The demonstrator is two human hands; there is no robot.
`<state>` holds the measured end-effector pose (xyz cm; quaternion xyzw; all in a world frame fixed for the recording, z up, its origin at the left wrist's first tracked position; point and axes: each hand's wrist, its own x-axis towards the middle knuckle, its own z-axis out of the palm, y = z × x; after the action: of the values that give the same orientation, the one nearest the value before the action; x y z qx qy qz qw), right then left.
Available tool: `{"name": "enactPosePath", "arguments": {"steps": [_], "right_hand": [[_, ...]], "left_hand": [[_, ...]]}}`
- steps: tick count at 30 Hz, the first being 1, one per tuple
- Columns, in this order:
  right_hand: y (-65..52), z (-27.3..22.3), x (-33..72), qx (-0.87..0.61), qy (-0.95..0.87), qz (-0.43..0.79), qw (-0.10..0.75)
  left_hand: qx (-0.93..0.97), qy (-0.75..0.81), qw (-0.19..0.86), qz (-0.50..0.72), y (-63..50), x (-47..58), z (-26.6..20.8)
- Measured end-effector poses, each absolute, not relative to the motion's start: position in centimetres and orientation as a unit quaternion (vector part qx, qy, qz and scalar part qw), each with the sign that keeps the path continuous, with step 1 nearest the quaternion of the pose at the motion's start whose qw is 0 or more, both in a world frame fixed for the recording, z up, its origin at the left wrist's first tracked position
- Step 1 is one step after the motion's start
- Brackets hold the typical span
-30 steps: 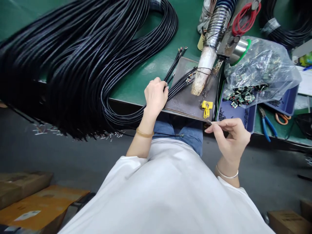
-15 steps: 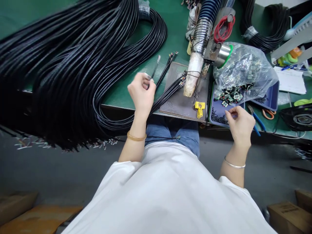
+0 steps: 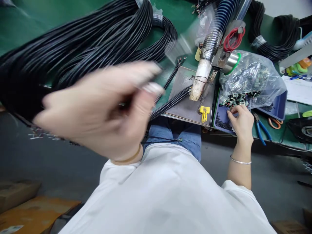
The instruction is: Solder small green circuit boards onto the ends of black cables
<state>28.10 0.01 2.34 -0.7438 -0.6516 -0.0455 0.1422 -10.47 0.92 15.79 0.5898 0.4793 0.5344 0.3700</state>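
Observation:
My left hand [image 3: 102, 107] is large, close to the camera and smeared by motion. Thumb and forefinger are pinched together on a thin dark piece, and a pale translucent smear [image 3: 179, 49] shows beyond the fingertips. What the piece is cannot be made out. Over the blue tray [image 3: 223, 111], my right hand [image 3: 241, 123] has its thumb and fingers closed at small green circuit boards [image 3: 232, 100]; anything in that pinch is hidden. Small black pieces [image 3: 221, 123] lie in the tray beside it. A black cable [image 3: 163, 140] with a small green board at its end rests across the lap.
Thick bundles of black cable [image 3: 97, 42] cover the left side. A cable bunch [image 3: 172, 102] reaches a brown board [image 3: 187, 112] with a yellow clip [image 3: 204, 113]. A duct hose [image 3: 223, 24] hangs above it. At right are a plastic bag [image 3: 258, 71] and blue pliers [image 3: 264, 131].
My left hand has risen towards the camera and left, still pinched. My right hand has moved onto the boards in the tray. The whole view has shifted slightly.

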Motion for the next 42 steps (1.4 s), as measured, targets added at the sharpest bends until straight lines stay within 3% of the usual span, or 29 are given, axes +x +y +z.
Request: {"name": "enactPosePath", "arguments": {"steps": [4,9,12,16,20,22,25,27,29,32,36,42], "right_hand": [[-0.3,2.3,28.3,-0.745,-0.652,-0.061,0.126],[-1.0,2.7,28.4,-0.749,-0.648,-0.062,0.122],[-1.5,3.1,28.5,-0.74,-0.661,-0.014,0.12],[-1.9,3.2,28.4,-0.747,-0.654,-0.028,0.117],[-2.1,3.2,28.8,-0.74,-0.659,-0.004,0.132],[-2.1,3.1,29.3,-0.732,-0.661,0.036,0.16],[-2.1,2.8,29.8,-0.723,-0.659,0.071,0.194],[-2.1,2.7,29.7,-0.73,-0.654,0.048,0.192],[-2.1,2.7,29.5,-0.744,-0.644,0.012,0.178],[-2.3,3.0,29.7,-0.743,-0.646,0.034,0.173],[-2.6,3.1,30.5,-0.721,-0.66,0.091,0.192],[-2.3,2.3,29.8,-0.753,-0.638,-0.031,0.155]], "left_hand": [[0.751,0.206,0.564,0.274,0.6,-7.8,11.8],[0.6,0.319,0.7,0.22,-1.0,-3.2,0.1],[0.547,0.363,0.709,0.258,-1.4,-2.4,-3.5],[0.679,0.373,0.578,0.256,-1.0,-1.9,-2.5],[0.841,0.327,0.404,0.15,-0.8,-0.8,0.5],[0.844,0.289,0.436,0.12,-0.6,-0.9,1.3],[0.711,0.15,0.681,0.089,0.1,-2.0,1.2],[0.538,0.141,0.822,0.123,0.6,-3.0,0.5],[0.384,0.213,0.865,0.241,0.9,-3.7,-0.2],[0.26,0.31,0.837,0.368,0.8,-3.8,-0.7],[0.24,0.351,0.812,0.401,0.7,-3.1,-0.7],[0.308,0.362,0.779,0.409,0.8,-2.2,-1.2]]}}
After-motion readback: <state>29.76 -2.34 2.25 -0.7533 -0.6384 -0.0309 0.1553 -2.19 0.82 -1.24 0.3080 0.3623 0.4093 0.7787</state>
